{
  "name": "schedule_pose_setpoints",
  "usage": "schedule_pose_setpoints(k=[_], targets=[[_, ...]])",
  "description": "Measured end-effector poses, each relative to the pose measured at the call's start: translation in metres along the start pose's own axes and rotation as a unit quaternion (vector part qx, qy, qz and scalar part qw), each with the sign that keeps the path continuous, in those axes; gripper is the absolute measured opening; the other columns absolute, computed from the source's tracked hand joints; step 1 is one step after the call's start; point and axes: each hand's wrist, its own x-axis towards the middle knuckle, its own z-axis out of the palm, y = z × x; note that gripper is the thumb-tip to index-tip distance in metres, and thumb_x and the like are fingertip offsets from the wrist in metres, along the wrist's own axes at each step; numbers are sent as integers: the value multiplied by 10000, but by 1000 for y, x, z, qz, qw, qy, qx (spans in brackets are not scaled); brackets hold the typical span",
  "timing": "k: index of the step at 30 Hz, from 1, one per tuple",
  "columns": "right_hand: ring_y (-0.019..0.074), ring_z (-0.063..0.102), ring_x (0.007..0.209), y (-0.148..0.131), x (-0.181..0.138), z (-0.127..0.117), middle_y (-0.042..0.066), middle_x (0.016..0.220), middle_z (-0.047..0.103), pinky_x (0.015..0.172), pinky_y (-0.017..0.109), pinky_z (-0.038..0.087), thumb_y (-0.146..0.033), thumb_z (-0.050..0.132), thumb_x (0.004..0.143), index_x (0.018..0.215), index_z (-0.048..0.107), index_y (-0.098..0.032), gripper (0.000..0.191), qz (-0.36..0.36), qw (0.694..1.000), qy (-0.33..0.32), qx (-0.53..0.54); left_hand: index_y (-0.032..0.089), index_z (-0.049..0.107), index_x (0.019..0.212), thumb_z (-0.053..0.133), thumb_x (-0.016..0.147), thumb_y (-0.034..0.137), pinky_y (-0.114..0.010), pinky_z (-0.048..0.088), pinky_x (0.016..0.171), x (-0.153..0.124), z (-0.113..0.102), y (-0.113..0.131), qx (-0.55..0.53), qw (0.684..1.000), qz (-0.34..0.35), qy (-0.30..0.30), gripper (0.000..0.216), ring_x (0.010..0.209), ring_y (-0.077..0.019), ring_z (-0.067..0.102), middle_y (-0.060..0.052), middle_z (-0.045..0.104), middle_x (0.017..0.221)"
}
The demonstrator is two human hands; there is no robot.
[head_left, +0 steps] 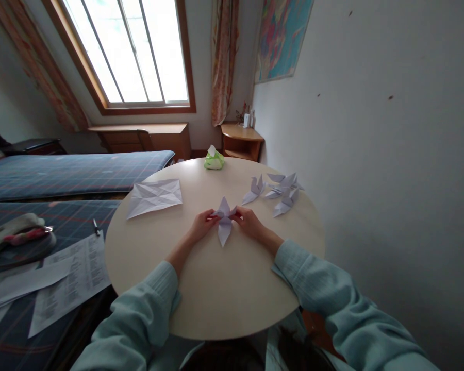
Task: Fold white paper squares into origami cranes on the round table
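Over the middle of the round table, a white folded paper crane [225,222] is held between my two hands, with pointed flaps toward and away from me. My left hand [204,225] pinches its left tip between thumb and fingers. On the other side my right hand [249,221] grips the right tip the same way. To the right lie several finished paper cranes, one paper crane [254,190] apart from a cluster of cranes [285,191]. A creased, unfolded sheet of white paper [155,197] lies at the left.
A green tissue pack [214,159] sits at the far edge of the cream round table [204,288]. Left of it are plaid-covered beds [73,172] with printed sheets [75,273] and a pen [96,227]. A white wall [379,165] rises close at the right.
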Motion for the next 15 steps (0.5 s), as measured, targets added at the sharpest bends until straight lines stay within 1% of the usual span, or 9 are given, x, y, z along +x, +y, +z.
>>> schedule_pose_setpoints(k=[2,4,6,7,10,12,15], targets=[[106,479,581,-2,0,-1,0,630,557,554,209,357,-129,520,742,654,532,-141,89,3,1000,4,-20,142,536,630,559,677,340,-196,398,529,0,1,2,19,1000,-1,12,205,624,-138,559,3,600,608],[98,468,567,-4,0,-1,-12,612,546,540,200,347,-141,519,743,643,518,-146,101,1,1000,6,-27,142,546,658,559,682,349,-202,406,535,1,2,3,11,1000,-4,11,209,637,-143,567,-7,611,634],[94,465,554,-4,0,-1,-17,599,543,530,195,342,-158,523,742,634,509,-151,109,0,1000,8,-30,146,565,782,573,678,357,-212,425,564,2,3,2,-23,1000,-8,-1,235,670,-146,582,-21,632,709],[93,464,547,-4,0,-2,-18,591,542,526,195,341,-165,529,738,628,504,-153,114,2,999,11,-33,151,557,858,585,671,363,-217,433,576,3,3,1,-44,999,-10,-7,284,682,-146,588,-28,638,748],[94,468,530,-2,2,-7,-16,579,550,522,198,347,-187,545,725,627,497,-162,112,5,999,28,-37,162,491,1014,603,657,407,-226,443,579,6,2,-3,-100,995,-29,-4,447,679,-135,598,-51,635,843],[99,480,534,1,4,-15,-11,589,560,529,203,357,-206,541,727,645,499,-169,100,10,997,61,-35,160,470,1040,583,669,449,-236,449,584,7,1,-6,-120,992,-44,8,484,670,-129,601,-65,629,870],[114,496,555,9,7,-37,-2,601,559,549,217,373,-251,514,746,653,483,-177,123,34,985,167,-38,147,486,1014,552,678,497,-250,454,602,8,1,-8,-122,991,-56,12,489,672,-128,597,-65,628,831]])
